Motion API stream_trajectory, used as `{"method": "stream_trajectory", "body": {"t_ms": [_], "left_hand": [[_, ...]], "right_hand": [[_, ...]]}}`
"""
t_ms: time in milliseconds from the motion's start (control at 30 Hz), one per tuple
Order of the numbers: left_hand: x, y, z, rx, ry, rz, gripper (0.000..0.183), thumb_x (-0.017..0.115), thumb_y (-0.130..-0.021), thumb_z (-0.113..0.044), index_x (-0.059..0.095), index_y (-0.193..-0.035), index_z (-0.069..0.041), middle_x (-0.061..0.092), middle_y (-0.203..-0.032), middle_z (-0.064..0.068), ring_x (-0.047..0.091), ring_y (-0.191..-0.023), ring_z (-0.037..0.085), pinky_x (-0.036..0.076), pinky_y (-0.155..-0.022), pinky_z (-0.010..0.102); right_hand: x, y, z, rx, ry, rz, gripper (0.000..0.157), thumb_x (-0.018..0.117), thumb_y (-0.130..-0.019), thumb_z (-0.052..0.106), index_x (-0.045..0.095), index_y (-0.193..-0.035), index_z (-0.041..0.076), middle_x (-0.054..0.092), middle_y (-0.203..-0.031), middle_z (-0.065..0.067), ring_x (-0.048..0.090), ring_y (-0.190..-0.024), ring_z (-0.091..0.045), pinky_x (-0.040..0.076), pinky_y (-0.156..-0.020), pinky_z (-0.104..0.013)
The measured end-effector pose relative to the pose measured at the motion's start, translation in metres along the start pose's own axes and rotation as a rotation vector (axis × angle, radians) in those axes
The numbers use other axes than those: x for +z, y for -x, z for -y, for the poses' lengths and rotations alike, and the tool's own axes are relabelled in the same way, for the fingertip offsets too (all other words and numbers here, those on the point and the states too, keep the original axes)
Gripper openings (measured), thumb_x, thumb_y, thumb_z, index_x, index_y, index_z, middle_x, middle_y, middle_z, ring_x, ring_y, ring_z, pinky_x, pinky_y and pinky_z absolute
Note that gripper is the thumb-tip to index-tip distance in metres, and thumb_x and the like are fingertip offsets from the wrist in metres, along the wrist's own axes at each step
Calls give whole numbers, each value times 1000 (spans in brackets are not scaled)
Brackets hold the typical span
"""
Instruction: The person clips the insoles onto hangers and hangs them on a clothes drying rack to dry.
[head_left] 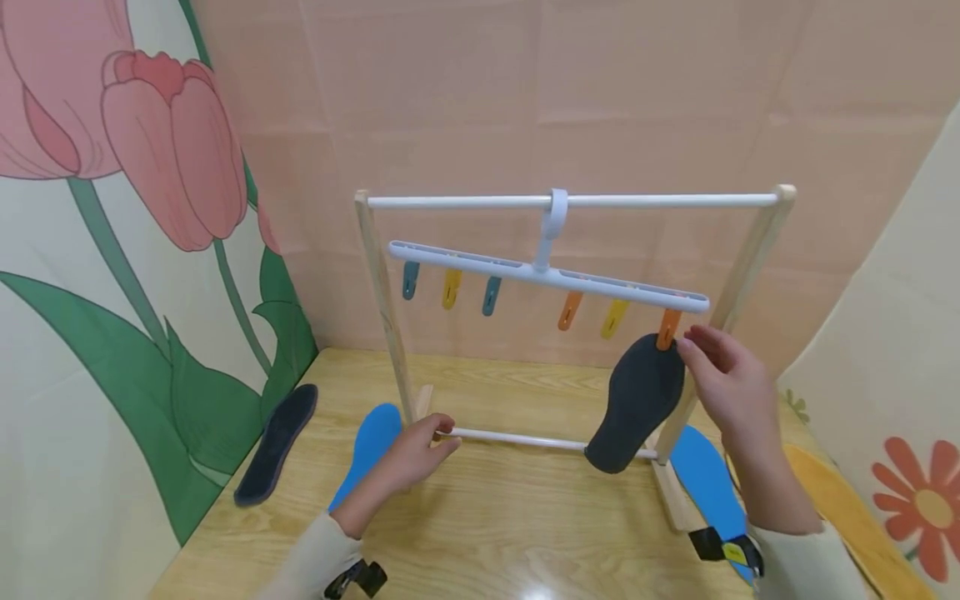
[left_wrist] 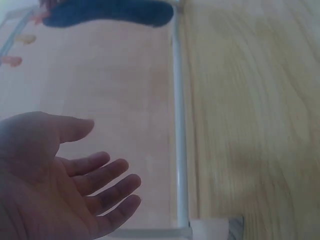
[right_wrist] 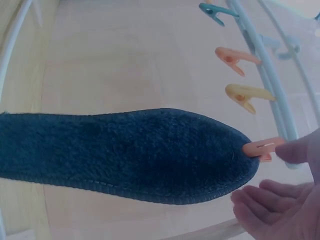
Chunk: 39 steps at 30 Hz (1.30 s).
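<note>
Dark insole (head_left: 641, 400), one: suspended by its broader end from the end orange clip (head_left: 668, 328), at the right of a pale clip hanger (head_left: 465, 262). Narrow end hangs downward, in front of the lower rod (head_left: 517, 437); contact there cannot be told.

Hanger: hooked over the upper rod (head_left: 465, 202) of a wood-posted rack, so that it hangs free. Slopes down to the right, presumably because the insole loads that end alone. Five further clips, blue, yellow and orange, carry nothing.

Right hand (head_left: 731, 383): beside the loaded clip, fingers relaxed and apart, thumb at the clip's end; seemingly placed to attend the fastening. Whether the thumb touches is unclear in the hazy wrist view.

Left hand (head_left: 416, 454): fingers loosely spread, grasping nothing, near the lower rod's left end; apparently idle.

Loose stock on the wooden surface (head_left: 540, 517): second dark insole (head_left: 277, 446), far left; blue insole (head_left: 378, 433) beyond the left hand; another blue insole (head_left: 701, 471) and a yellow insole (head_left: 832, 492), right, outside the rack, probably set aside to leave the middle free.
</note>
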<state>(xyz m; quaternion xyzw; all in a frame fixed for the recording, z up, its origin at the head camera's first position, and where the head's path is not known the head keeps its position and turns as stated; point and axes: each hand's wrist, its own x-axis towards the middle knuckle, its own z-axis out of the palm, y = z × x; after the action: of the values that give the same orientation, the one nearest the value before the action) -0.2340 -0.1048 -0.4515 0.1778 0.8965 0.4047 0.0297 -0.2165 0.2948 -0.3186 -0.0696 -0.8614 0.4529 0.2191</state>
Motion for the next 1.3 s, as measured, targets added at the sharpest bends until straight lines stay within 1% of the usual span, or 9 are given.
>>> {"method": "stream_trajectory", "body": {"t_ms": [200, 300, 533, 733, 867, 967, 1100, 1200, 1300], "left_hand": [[-16, 10, 19, -64, -27, -65, 41, 65, -101, -23, 58, -133, 1, 62, -132, 18, 58, -121, 40, 52, -94, 53], [-25, 14, 25, -110, -59, -94, 43, 64, -101, -24, 57, -134, 1, 62, -134, 18, 58, -123, 41, 51, -96, 53], [-50, 20, 43, -182, -186, -200, 41, 66, -99, -21, 60, -132, 2, 63, -133, 19, 58, -124, 40, 50, -98, 53], [-69, 28, 62, -208, -269, -283, 39, 67, -96, -19, 62, -126, 6, 65, -126, 25, 61, -117, 43, 51, -95, 55], [-81, 32, 79, -208, -309, -304, 37, 66, -95, -16, 62, -122, 9, 65, -124, 28, 61, -114, 45, 50, -95, 55], [-90, 34, 96, -229, -331, -309, 37, 64, -96, -15, 61, -123, 10, 64, -124, 29, 59, -114, 48, 49, -94, 57], [-104, 36, 117, -270, -342, -327, 38, 62, -97, -15, 60, -124, 11, 62, -123, 32, 57, -113, 51, 48, -95, 59], [-113, 37, 129, -283, -339, -347, 38, 60, -96, -13, 59, -124, 13, 62, -121, 34, 58, -111, 53, 48, -94, 59], [-119, 39, 139, -306, -324, -359, 38, 58, -96, -12, 59, -122, 15, 61, -119, 36, 59, -109, 53, 48, -93, 59]], "right_hand": [[3, 17, 6, -46, -94, -249, 43, 65, -100, 32, 61, -137, 11, 64, -117, 2, 54, -97, -3, 44, -80, -11], [4, 23, 14, -80, -146, -280, 37, 66, -99, 28, 64, -132, 11, 63, -109, 9, 57, -95, -5, 45, -80, -10], [15, 29, 31, -190, -339, -46, 35, 64, -101, 18, 62, -131, 0, 70, -113, 3, 66, -98, -7, 50, -85, -8], [24, 28, 37, -257, -471, 99, 43, 66, -99, 11, 56, -136, -7, 68, -116, 11, 67, -105, -3, 49, -88, -8], [27, 25, 40, -220, -427, 114, 49, 66, -100, 16, 51, -142, -6, 65, -122, 10, 66, -106, 1, 48, -89, -8], [29, 24, 42, -192, -344, 137, 54, 63, -102, 23, 47, -147, -2, 61, -134, -3, 62, -112, 1, 47, -91, -8], [30, 20, 45, -176, -268, 212, 61, 58, -104, 33, 40, -153, 1, 49, -151, -18, 57, -130, -17, 45, -95, -9], [33, 17, 47, -167, -256, 257, 67, 56, -104, 36, 33, -157, 3, 43, -156, -19, 48, -139, -32, 44, -99, -11], [35, 13, 48, -148, -254, 270, 70, 56, -104, 37, 28, -159, 4, 40, -158, -18, 45, -140, -36, 44, -101, -13]]}}
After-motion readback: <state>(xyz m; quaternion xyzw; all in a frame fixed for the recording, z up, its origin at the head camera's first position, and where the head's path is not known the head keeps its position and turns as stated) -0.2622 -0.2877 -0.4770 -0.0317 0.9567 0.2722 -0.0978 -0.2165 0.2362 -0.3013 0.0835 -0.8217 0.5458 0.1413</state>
